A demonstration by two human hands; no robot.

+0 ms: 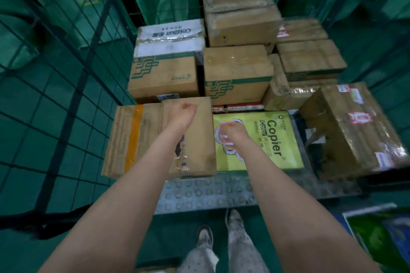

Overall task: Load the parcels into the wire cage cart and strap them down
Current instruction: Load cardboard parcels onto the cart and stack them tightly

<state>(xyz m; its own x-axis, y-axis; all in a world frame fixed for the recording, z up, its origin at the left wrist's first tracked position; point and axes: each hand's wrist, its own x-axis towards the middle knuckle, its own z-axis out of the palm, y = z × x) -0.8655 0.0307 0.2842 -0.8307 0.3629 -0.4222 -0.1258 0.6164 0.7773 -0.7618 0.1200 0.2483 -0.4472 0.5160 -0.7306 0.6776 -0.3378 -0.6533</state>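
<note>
Head view, looking down into the wire cage cart (66, 86); frame is motion-blurred.

- Parcels sit on the cart's studded metal floor (199, 195), stacked in rows from near edge to back mesh.
- Front row, left: brown box (142, 139), lying flat, orange tape stripe running near-to-far.
- Front row, middle: yellow copier-paper box (266, 139), touching the brown box's right side. It lies flat, and its "Copier" lettering runs far-to-near with the letter tops toward the right.
- Front row, right: taped box (350, 131), tilted, long axis near-to-far and skewed to the row.
- Left hand (185, 113) is over the far part of the brown box, right hand (230, 133) over the yellow box. Fingers of both curl away from the camera; cannot tell whether either grips anything.
</note>
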